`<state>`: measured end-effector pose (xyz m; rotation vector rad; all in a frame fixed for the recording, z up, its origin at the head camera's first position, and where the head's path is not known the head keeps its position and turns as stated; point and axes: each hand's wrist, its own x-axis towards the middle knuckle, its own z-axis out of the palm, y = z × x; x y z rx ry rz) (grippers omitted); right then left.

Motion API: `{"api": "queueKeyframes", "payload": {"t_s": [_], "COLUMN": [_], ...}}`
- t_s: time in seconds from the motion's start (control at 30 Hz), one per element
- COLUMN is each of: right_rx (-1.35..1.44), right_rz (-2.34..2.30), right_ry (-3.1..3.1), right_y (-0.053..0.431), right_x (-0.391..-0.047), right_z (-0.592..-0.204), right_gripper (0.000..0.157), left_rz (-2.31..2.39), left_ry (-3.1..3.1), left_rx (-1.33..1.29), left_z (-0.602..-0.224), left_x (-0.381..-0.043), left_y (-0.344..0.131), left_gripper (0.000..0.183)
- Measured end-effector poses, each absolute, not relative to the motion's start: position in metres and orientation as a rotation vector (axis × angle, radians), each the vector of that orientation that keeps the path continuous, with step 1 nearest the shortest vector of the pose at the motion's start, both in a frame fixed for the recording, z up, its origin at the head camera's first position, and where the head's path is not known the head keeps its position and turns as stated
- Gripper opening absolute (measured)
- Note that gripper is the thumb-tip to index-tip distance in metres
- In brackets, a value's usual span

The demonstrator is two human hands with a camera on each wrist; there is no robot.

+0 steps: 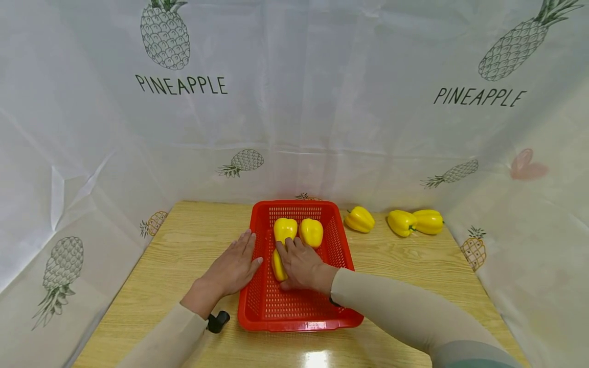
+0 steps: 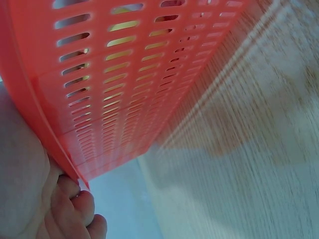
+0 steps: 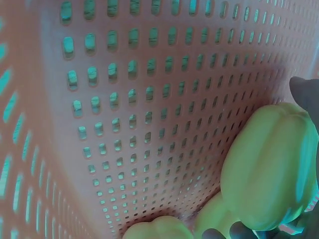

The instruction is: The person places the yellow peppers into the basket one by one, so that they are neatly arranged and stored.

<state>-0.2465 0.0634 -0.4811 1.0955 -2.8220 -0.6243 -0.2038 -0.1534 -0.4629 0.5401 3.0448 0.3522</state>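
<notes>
A red perforated plastic basket point(image 1: 299, 325) stands on the table. Inside it my right hand point(image 1: 301, 266) holds a yellow bell pepper point(image 1: 277, 267) near the left wall, with thumb and fingertips on opposite sides of it. The right wrist view shows this pepper point(image 3: 269, 169) lying along the perforated wall. Just beyond are two more yellow bell peppers, a left one point(image 1: 286, 229) and a right one point(image 1: 311, 232). My left hand point(image 1: 232, 266) rests against the basket's left rim, fingers extended in the head view; the left wrist view shows the palm against that rim.
To the right of the basket, one yellow bell pepper point(image 1: 360, 220) lies alone; two more point(image 1: 402, 223) lie touching farther right. The wooden table point(image 1: 184, 230) meets a white pineapple-print sheet point(image 1: 294, 102) at the back and sides.
</notes>
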Motion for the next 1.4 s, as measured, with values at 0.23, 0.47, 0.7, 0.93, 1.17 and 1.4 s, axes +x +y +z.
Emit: {"api": "queueKeyframes", "payload": {"t_s": [0.23,0.47,0.7,0.93,1.17,1.4], "right_rx": [1.104,1.096,1.079,1.008,0.9,0.727], "right_rz": [-0.56,-0.524,-0.541,-0.38,-0.208,-0.084], "right_ry": [-2.863,-2.881,-2.884,-2.876,-2.735,-2.656], "right_y": [0.068,0.077,0.091,0.112,0.148,0.195], "right_x": [-0.247,-0.248,-0.253,-0.263,-0.277,-0.294], "right_z": [-0.475,-0.456,-0.429,-0.397,-0.383,-0.383], "right_gripper": [0.115,0.118,0.113,0.107,0.09,0.071], "left_rz": [0.376,0.368,0.368,0.346,0.304,0.304], "left_ry": [3.041,3.045,3.027,3.026,3.029,3.039], "left_rx": [0.524,0.529,0.511,0.525,0.528,0.549], "left_z": [-0.463,-0.463,-0.461,-0.458,-0.457,-0.456], "left_x": [-0.204,-0.204,-0.204,-0.203,-0.203,-0.201], "left_y": [-0.153,-0.153,-0.152,-0.152,-0.152,-0.151], "left_gripper": [0.076,0.076,0.076,0.076,0.077,0.074]}}
